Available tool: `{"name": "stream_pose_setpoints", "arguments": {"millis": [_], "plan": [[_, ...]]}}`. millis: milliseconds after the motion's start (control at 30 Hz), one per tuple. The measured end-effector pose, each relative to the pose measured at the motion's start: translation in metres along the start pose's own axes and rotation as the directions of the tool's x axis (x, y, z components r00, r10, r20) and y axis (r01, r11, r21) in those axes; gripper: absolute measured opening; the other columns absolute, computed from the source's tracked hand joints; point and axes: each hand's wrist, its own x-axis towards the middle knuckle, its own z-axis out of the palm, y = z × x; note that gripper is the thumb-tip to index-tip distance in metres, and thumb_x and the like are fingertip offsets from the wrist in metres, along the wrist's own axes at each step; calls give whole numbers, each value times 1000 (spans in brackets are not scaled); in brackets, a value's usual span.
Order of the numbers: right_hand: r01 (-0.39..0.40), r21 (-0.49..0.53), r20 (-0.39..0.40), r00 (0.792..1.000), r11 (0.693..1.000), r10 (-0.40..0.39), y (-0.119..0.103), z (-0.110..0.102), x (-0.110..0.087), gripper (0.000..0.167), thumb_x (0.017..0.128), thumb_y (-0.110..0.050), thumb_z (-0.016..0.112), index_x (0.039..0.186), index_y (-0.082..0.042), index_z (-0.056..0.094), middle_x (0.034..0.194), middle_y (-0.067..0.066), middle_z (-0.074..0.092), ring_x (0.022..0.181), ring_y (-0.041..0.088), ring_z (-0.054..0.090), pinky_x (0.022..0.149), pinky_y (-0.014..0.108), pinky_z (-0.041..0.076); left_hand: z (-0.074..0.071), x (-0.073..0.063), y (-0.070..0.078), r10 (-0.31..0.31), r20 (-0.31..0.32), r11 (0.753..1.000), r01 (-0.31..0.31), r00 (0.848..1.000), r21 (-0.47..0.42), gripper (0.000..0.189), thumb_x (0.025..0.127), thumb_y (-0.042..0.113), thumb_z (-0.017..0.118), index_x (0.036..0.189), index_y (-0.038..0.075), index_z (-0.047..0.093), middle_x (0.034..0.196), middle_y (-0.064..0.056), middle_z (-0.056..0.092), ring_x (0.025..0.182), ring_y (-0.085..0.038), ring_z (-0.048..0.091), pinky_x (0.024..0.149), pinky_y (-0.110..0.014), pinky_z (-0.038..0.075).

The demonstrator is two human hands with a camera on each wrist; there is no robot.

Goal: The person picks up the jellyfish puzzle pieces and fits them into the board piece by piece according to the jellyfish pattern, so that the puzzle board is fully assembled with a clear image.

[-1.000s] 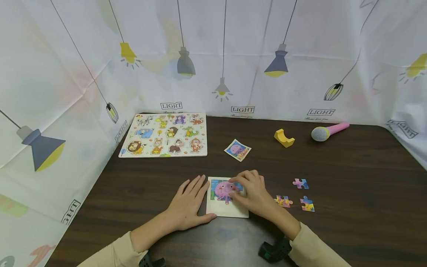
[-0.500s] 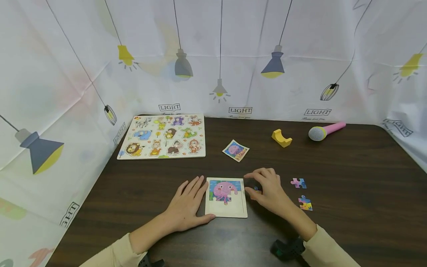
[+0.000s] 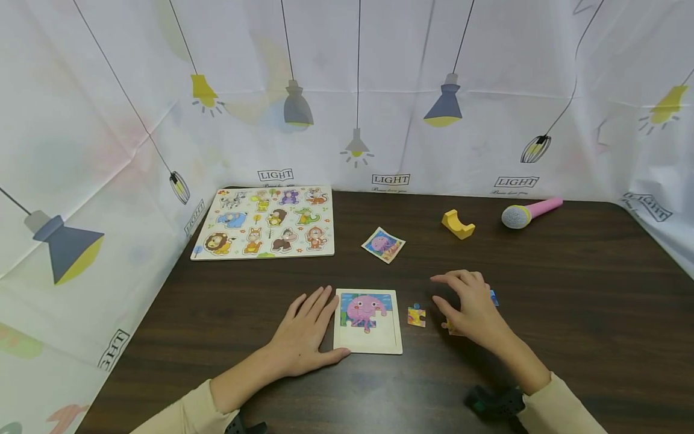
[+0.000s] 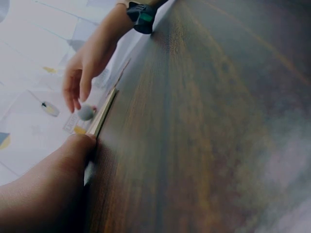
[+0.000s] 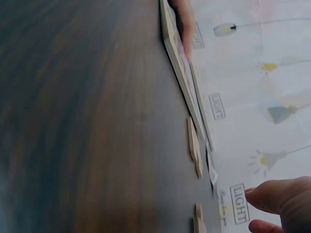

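A small white puzzle frame (image 3: 368,343) holding a pink elephant picture lies near the table's front edge. My left hand (image 3: 306,328) rests flat on the table, its fingers straight against the frame's left side. My right hand (image 3: 468,301) hovers to the right of the frame with loosely curved fingers, over loose jigsaw pieces. A blue piece (image 3: 494,297) and a yellow-edged piece (image 3: 449,328) peek out from under it. Another loose piece (image 3: 416,316) lies between the frame and that hand. The right wrist view shows the frame's edge (image 5: 180,68) and my fingertips (image 5: 277,199) holding nothing.
An animal peg puzzle board (image 3: 265,221) lies at the back left. A small elephant picture card (image 3: 383,245), a yellow block (image 3: 458,224) and a pink toy microphone (image 3: 528,212) sit further back. A lamp-print cloth (image 3: 347,90) walls in the dark wooden table (image 3: 569,337).
My right hand left the puzzle frame and moved right, over the loose pieces. One piece now lies just beside the frame's right edge. The left hand has stayed put.
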Motion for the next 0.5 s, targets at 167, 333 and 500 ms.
{"name": "stream_pose_setpoints", "arguments": {"millis": [167, 333, 500], "plan": [[-12, -30, -33, 999, 999, 11, 13, -9, -6, 33, 75, -6, 72, 107, -4, 64, 100, 16, 57, 90, 34, 43, 67, 45, 28, 0, 0, 0, -1, -2, 1000, 1, 1000, 1, 94, 81, 76, 26, 146, 8, 21, 152, -11, 14, 138, -23, 11, 106, -48, 12], [-44, -64, -42, 998, 997, 41, 30, -20, -10, 35, 75, -6, 73, 108, -3, 62, 103, 22, 56, 91, 41, 42, 66, 52, 31, 1, 0, -1, -1, -7, 1000, 0, 1000, -1, 94, 81, 76, 27, 146, 8, 21, 152, -11, 15, 138, -23, 11, 106, -48, 11], [-134, -82, -10, 991, 988, 134, 45, -32, -16, 37, 78, -9, 70, 113, -1, 60, 109, 27, 53, 96, 46, 39, 67, 58, 30, 1, 1, 0, 3, -10, 1000, -3, 1000, 1, 94, 81, 75, 28, 146, 8, 21, 151, -11, 15, 138, -24, 12, 106, -48, 12]]}}
